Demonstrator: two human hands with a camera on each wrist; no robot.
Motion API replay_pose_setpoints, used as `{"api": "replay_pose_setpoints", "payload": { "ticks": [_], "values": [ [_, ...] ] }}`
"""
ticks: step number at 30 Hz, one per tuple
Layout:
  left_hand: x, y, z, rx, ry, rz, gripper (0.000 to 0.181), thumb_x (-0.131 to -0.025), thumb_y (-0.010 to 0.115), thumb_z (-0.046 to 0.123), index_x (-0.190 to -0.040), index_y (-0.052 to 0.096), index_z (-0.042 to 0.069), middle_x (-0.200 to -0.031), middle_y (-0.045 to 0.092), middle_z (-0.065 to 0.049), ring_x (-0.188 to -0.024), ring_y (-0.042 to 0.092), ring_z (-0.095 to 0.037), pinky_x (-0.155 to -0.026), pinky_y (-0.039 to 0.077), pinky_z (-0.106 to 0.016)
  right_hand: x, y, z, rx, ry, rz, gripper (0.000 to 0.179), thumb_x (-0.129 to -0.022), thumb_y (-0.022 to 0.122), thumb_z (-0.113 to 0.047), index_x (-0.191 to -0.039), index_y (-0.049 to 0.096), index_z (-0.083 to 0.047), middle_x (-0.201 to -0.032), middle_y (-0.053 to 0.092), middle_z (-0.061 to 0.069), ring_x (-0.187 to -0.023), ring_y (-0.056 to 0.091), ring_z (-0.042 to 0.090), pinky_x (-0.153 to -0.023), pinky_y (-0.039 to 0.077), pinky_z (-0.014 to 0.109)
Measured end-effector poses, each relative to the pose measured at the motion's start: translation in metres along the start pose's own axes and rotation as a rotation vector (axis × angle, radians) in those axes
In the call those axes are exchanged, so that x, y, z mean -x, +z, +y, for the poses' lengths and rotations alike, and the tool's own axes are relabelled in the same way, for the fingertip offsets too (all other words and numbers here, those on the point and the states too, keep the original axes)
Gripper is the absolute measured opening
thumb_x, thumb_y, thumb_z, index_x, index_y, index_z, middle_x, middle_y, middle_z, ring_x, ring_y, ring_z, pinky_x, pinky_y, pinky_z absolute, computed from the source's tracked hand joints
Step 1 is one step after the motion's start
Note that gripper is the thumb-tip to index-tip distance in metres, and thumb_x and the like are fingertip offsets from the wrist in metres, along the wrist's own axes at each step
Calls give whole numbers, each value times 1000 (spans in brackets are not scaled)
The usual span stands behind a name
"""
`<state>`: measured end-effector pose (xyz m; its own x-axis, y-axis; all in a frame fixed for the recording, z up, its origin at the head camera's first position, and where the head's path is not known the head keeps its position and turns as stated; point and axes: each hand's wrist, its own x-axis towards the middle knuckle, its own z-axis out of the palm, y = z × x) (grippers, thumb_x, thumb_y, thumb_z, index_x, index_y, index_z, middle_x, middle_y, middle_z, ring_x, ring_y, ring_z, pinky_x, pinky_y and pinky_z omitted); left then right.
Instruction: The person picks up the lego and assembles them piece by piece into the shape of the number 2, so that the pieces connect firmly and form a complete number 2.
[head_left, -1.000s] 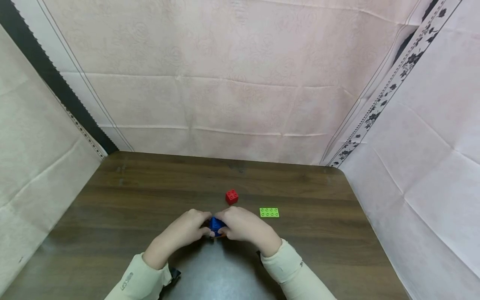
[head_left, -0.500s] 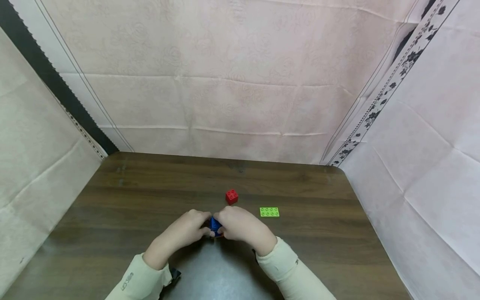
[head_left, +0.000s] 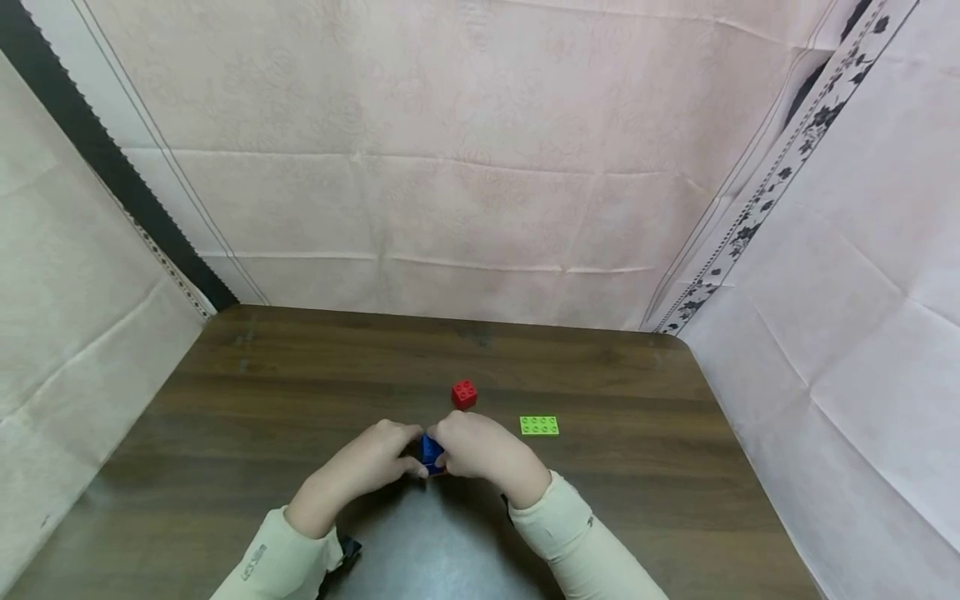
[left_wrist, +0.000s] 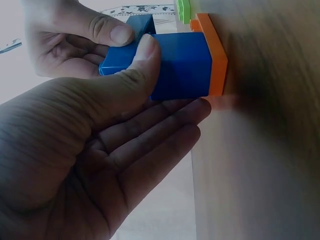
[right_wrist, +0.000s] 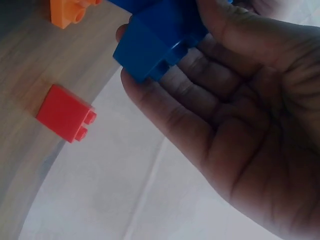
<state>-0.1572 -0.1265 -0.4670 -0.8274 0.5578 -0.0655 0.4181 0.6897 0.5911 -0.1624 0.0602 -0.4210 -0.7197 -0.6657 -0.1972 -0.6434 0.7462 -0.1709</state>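
Observation:
Both hands meet over a small brick stack at the front middle of the table. My left hand (head_left: 367, 458) holds a blue brick (left_wrist: 182, 65) with the thumb on one side and fingers behind. That brick sits on an orange base brick (left_wrist: 218, 57), which is low over the wooden table. My right hand (head_left: 483, 450) pinches a second blue brick (right_wrist: 142, 47), slanted on one side and studded, at the end of the stack away from the base. In the head view the fingers hide much of the stack.
Just beyond the hands stands a red brick (head_left: 464, 394). A flat lime-green brick (head_left: 539, 426) lies to the right of the right hand. Pale cloth (head_left: 465, 208) hangs behind the table's (head_left: 337, 350) far edge and along both sides.
My right hand has shifted slightly left, and less of the blue shows between the hands. The left hand stays almost where it was; the red and green bricks have not moved.

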Motion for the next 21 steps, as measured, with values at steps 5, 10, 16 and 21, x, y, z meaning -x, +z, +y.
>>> {"api": "replay_pose_setpoints", "payload": {
  "ticks": [5,10,16,21],
  "values": [
    [-2,0,-1,18,-17,2,17,-89,79,23,-97,67,14,-77,62,7,-65,53,-8,-59,46,-28,0,0,-3,26,-6,9,10,-88,79,-18,-88,70,-13,-70,59,-5,-59,49,10,-55,44,23],
    [-4,2,-2,33,-23,11,20,-88,79,22,-102,70,11,-80,64,7,-66,54,-8,-60,47,-29,0,1,-2,16,-3,3,10,-88,79,-18,-91,71,-12,-72,60,-5,-60,50,10,-56,45,23],
    [-4,3,-2,34,-32,7,22,-88,80,23,-103,70,10,-80,65,6,-66,55,-8,-60,47,-29,0,0,-2,20,-5,-6,10,-88,79,-18,-93,71,-13,-73,61,-5,-61,52,9,-58,46,23],
    [-2,1,-1,14,-31,5,25,-88,80,25,-105,70,10,-81,64,7,-66,55,-8,-59,47,-29,0,1,-2,14,-8,-11,11,-89,79,-19,-95,72,-13,-75,63,-5,-62,53,8,-59,48,22]
  ]
}}
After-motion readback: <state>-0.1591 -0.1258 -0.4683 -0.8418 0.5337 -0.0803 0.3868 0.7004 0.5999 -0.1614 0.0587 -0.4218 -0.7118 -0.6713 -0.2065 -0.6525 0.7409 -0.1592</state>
